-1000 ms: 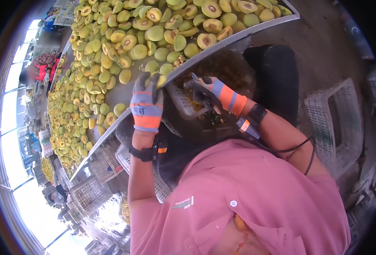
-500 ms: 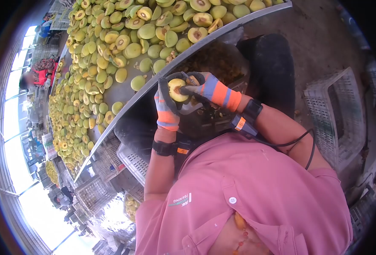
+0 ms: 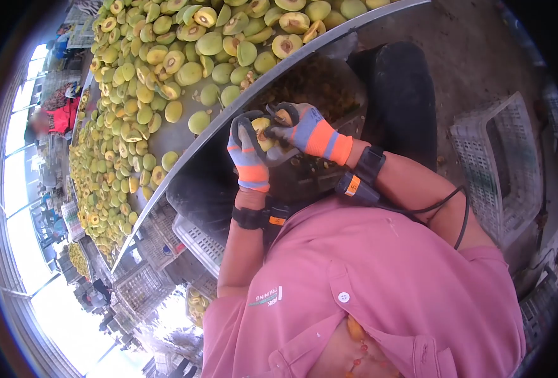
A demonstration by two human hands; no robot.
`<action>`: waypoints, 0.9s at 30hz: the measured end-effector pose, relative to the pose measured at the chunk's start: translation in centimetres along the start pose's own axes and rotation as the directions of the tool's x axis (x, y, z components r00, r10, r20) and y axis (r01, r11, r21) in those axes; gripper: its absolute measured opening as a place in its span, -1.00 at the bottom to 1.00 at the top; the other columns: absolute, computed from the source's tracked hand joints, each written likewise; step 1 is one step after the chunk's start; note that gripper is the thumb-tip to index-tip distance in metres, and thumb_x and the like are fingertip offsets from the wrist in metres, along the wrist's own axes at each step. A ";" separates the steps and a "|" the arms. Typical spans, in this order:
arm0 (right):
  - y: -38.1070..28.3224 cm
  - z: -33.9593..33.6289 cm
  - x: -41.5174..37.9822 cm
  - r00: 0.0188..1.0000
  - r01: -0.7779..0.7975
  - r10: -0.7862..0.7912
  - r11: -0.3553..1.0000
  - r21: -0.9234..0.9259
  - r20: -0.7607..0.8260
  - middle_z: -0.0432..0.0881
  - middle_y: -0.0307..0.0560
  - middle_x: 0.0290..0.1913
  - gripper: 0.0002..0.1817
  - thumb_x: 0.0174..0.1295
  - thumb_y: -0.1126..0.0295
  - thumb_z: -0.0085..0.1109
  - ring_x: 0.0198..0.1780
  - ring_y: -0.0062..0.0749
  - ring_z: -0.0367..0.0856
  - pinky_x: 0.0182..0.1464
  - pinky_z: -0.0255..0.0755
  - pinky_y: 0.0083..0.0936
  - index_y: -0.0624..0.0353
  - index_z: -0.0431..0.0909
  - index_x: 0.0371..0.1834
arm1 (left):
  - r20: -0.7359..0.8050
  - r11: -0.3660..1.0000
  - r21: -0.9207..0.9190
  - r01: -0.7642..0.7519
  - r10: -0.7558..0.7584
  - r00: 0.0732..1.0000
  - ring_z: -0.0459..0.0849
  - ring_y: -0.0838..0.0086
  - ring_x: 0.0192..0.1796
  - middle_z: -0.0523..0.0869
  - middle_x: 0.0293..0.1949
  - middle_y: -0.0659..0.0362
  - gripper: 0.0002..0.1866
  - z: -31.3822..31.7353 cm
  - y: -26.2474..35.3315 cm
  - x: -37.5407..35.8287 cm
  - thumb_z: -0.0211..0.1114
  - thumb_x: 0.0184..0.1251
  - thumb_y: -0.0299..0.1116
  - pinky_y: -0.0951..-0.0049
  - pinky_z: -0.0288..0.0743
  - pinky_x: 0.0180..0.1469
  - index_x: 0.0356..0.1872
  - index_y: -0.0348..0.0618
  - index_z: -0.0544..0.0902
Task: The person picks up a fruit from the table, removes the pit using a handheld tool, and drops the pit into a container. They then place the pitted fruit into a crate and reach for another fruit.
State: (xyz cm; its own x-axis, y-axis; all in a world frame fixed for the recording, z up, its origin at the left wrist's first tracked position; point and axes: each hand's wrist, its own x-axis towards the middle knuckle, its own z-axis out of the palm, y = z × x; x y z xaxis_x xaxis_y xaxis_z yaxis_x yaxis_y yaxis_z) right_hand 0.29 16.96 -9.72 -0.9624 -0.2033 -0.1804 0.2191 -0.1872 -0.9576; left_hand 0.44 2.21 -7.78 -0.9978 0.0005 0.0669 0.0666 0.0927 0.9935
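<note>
Gloved in grey and orange, my left hand (image 3: 248, 151) is closed around a yellow-green fruit half (image 3: 263, 133), whose cut face is partly covered by fingers. My right hand (image 3: 309, 131), in a matching glove, is wrapped round a small tan-orange object (image 3: 284, 117), too hidden to identify. Its fingertips press against the fruit's cut face. Both hands are over my lap, just beyond the edge of a metal table (image 3: 184, 129). Many halved green-yellow fruits (image 3: 189, 74) are spread across that table.
A dark container with scraps (image 3: 320, 88) lies below the hands. At right is a white plastic crate (image 3: 494, 167); another crate (image 3: 198, 242) is beside my left forearm. A person in red (image 3: 63, 116) is across the table, and more crates stand at lower left.
The fruit half is now more covered by the fingers, and my left hand has turned slightly. Both hands remain together; the table has shifted slightly left and up in view.
</note>
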 end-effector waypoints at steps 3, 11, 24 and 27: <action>0.2 0.0 0.0 0.996 0.075 -0.068 0.989 -0.127 0.061 0.64 -0.22 -0.40 -0.73 0.12 0.30 0.39 -0.40 -0.65 0.53 -0.33 0.47 -0.55 0.24 0.60 -0.23 | -0.066 1.000 0.020 0.005 -0.004 0.998 0.57 0.53 -0.12 0.63 -0.18 0.17 -0.72 0.5 0.5 -0.2 -0.05 0.53 -0.31 0.49 0.46 -0.02 -0.11 -0.27 0.57; 0.8 -1.3 0.0 0.980 -0.182 0.193 0.969 -0.167 0.054 0.66 -0.22 -0.37 -0.75 0.17 0.28 0.34 -0.32 -0.64 0.52 -0.24 0.46 -0.51 0.22 0.61 -0.22 | -0.052 0.984 -0.113 0.139 -0.146 0.988 0.62 0.48 -0.16 0.63 -0.18 0.19 -0.67 -0.7 -0.1 1.2 0.01 0.52 -0.15 0.45 0.55 -0.12 -0.05 -0.21 0.57; -0.3 -2.0 0.8 0.972 0.079 -0.019 0.965 -0.251 0.234 0.67 -0.04 -0.30 -0.63 0.08 0.20 0.34 -0.27 -0.31 0.62 -0.14 0.49 -0.37 0.23 0.57 -0.17 | 0.386 0.823 -0.294 0.486 -0.363 0.848 0.67 0.33 -0.07 0.66 -0.06 0.10 -0.55 0.1 2.0 0.6 0.12 0.44 0.00 0.37 0.60 -0.04 0.08 -0.17 0.54; 1.6 -1.2 1.4 0.956 -0.291 0.293 0.940 0.179 0.015 0.66 -0.06 -0.31 -0.58 0.04 0.15 0.39 -0.28 -0.36 0.61 -0.23 0.50 -0.31 0.29 0.55 -0.22 | 0.339 0.917 0.319 -0.241 0.127 0.932 0.65 0.33 -0.07 0.66 -0.07 0.08 -0.67 -0.9 -0.1 0.7 0.12 0.47 -0.19 0.36 0.58 -0.02 0.07 -0.22 0.53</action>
State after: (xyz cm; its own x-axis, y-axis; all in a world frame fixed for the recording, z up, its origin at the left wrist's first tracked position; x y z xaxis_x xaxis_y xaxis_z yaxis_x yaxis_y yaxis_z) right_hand -0.85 17.50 -11.73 -0.8535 -0.2631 -0.4498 0.5146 -0.2893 -0.8071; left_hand -0.23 1.31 -7.79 -0.9236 0.3500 0.1566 0.2993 0.4025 0.8651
